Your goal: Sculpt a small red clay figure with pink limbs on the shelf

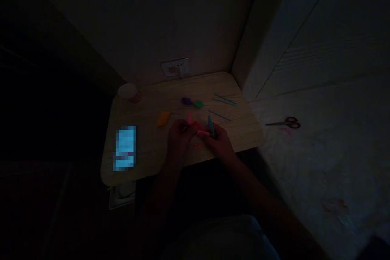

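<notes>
The scene is very dark. Both my hands rest on a small wooden table point(146, 146). My left hand point(178, 136) is closed around a small pink and red piece point(192, 124). My right hand point(217, 142) pinches a teal stick point(211, 126) and a pink stick point(203, 133). The fingertips of both hands meet over the red piece. An orange lump point(163, 118), a purple lump point(186, 100) and a green lump point(198, 104) lie just beyond my hands.
A lit phone point(124, 148) lies at the table's left. Thin teal sticks point(224, 99) lie at the back right. A cup point(128, 91) stands at the back left corner. A wall socket point(176, 67) is behind. Scissors point(284, 122) lie on the white surface to the right.
</notes>
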### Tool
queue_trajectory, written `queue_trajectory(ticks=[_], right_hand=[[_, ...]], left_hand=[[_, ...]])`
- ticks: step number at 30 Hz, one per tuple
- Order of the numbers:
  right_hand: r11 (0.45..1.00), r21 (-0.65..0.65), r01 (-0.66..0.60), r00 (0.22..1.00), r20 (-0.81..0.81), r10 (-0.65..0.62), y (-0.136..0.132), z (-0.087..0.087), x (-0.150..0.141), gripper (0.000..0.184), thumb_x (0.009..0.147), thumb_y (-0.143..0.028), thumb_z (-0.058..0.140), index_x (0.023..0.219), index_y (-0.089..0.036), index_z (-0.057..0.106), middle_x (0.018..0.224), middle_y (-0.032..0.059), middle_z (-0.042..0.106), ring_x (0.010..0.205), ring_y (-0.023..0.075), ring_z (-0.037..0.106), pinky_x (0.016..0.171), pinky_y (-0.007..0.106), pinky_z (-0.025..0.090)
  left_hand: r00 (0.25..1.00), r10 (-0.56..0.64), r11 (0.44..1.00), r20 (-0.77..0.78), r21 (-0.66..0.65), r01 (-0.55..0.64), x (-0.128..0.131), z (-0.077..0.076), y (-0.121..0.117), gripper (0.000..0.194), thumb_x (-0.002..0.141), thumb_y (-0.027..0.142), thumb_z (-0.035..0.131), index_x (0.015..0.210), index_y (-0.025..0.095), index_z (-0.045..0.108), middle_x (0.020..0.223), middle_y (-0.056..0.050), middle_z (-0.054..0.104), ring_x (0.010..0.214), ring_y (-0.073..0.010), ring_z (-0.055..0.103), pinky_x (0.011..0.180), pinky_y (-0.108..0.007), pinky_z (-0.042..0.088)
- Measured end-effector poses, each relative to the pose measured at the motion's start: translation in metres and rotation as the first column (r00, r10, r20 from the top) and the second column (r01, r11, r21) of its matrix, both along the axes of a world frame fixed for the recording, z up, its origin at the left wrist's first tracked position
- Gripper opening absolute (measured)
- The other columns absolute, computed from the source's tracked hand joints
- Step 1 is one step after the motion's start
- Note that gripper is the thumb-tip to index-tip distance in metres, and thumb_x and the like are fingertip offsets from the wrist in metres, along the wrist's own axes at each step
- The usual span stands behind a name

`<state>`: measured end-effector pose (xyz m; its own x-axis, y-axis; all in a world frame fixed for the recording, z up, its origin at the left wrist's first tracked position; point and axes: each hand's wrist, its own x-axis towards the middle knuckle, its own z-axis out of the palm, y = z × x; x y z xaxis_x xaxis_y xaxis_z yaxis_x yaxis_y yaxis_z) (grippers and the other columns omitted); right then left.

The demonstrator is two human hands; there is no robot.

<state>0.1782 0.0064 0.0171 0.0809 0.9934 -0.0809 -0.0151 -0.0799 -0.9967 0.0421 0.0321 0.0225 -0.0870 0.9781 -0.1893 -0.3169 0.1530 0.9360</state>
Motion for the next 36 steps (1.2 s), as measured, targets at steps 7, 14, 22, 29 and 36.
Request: queue_trajectory(ticks=[7, 14, 22, 29, 36], right_hand=[[0.999, 0.042, -0.015, 0.999, 0.033, 0.014, 0.002, -0.007, 0.006, 0.028, 0.078, -0.047, 0.076, 0.08, -0.022, 0.065, 0.074, -0.0001, 0.066, 0.068, 0.0163, 0.059, 0.063, 0.029, 0.049], [0.988, 0.134, 0.077, 0.961, 0.253, -0.109, 0.006, -0.015, 0.034, 0.022, 0.088, -0.043, 0.063, 0.082, -0.022, 0.064, 0.076, 0.0009, 0.066, 0.073, 0.0189, 0.059, 0.069, 0.031, 0.046], [0.986, 0.161, 0.039, 0.893, 0.438, -0.107, 0.007, -0.016, 0.055, 0.029, 0.093, -0.047, 0.057, 0.083, -0.021, 0.064, 0.073, 0.0021, 0.065, 0.07, 0.0198, 0.058, 0.065, 0.031, 0.041], [0.985, 0.15, -0.086, 0.838, 0.545, -0.01, 0.004, -0.014, 0.058, 0.027, 0.099, -0.042, 0.053, 0.091, -0.02, 0.067, 0.079, 0.0041, 0.07, 0.072, 0.02, 0.062, 0.065, 0.03, 0.04], [0.96, 0.208, -0.189, 0.769, 0.639, 0.013, 0.0, -0.017, 0.059, 0.025, 0.103, -0.035, 0.047, 0.098, -0.02, 0.066, 0.082, 0.0052, 0.071, 0.069, 0.0198, 0.063, 0.065, 0.03, 0.043]], left_hand=[[0.988, -0.009, 0.998, -0.156, 0.062, 0.019, -0.008, -0.003, 0.003, 0.041, 0.064, 0.033, 0.09, 0.085, 0.02, 0.057, 0.083, 0.001, 0.069, 0.074, -0.0136, 0.067, 0.07, -0.027, 0.053], [0.794, 0.026, 0.965, -0.607, 0.222, 0.138, -0.022, 0.002, 0.006, 0.026, 0.073, 0.034, 0.086, 0.08, 0.021, 0.065, 0.078, 0.0, 0.067, 0.074, -0.017, 0.06, 0.07, -0.029, 0.043], [0.429, 0.196, 0.899, -0.882, 0.336, 0.279, -0.028, -0.016, 0.006, 0.022, 0.086, 0.035, 0.075, 0.085, 0.021, 0.059, 0.087, -0.003, 0.061, 0.087, -0.0232, 0.056, 0.085, -0.037, 0.045], [0.296, 0.293, 0.728, -0.909, 0.413, 0.547, -0.043, -0.011, -0.011, 0.014, 0.09, 0.028, 0.066, 0.102, 0.021, 0.065, 0.114, -0.011, 0.06, 0.108, -0.0287, 0.057, 0.096, -0.046, 0.046], [0.173, 0.227, 0.679, -0.958, 0.284, 0.677, -0.045, -0.013, -0.008, 0.013, 0.092, 0.029, 0.068, 0.103, 0.025, 0.074, 0.132, -0.01, 0.063, 0.123, -0.0322, 0.054, 0.103, -0.051, 0.042]])
